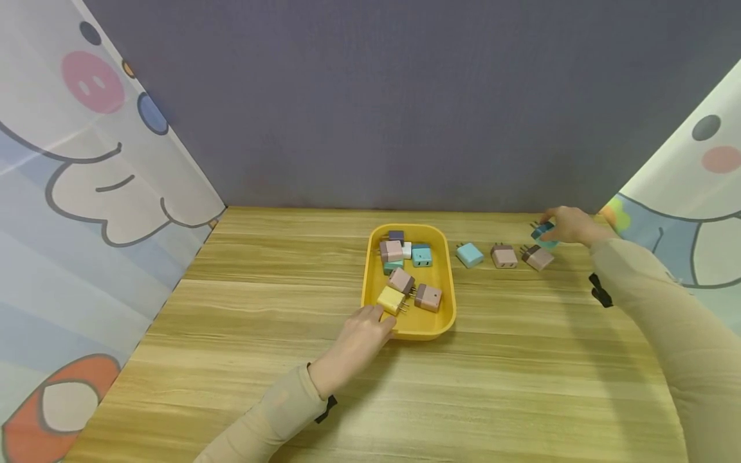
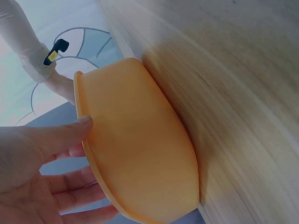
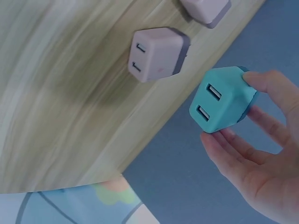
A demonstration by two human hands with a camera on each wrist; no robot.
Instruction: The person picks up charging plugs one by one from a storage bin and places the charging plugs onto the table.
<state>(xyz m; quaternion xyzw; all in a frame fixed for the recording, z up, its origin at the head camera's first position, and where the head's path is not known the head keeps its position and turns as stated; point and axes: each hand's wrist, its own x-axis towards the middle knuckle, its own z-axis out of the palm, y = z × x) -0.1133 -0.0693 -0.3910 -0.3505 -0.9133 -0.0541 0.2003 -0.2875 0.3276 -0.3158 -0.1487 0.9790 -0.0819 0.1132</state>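
The right hand (image 1: 570,225) pinches a turquoise plastic charger block with two USB slots and a dark blue prong end (image 3: 218,98) near the far right corner of the wood-grained table (image 1: 266,270). Its fingers (image 3: 271,88) are parted only by the block's width: one tip lies on the upper side near the dark end, another touches the lower corner beside the slotted face, and the others bend beneath. The slots face away from the palm, and the block is held just beyond the outermost of three chargers lying in a row by the table's far edge: a pale blue block (image 1: 469,255) nearest the tray, a pinkish block with a brown prong end (image 1: 503,256), and a second pinkish-brown block (image 1: 538,257). The left hand (image 1: 365,334) grips the near left corner of a rounded rectangular yellow plastic tray (image 1: 419,326), its thumb on the outside of the rim and its longer fingers, fairly straight, over the inner side. Just ahead of those fingers lies a yellow charger block (image 1: 392,299); farther in are more pinkish-brown blocks (image 1: 428,298), a blue-turquoise one (image 1: 422,256) and a dark navy one (image 1: 396,236) by the tray's far edge.
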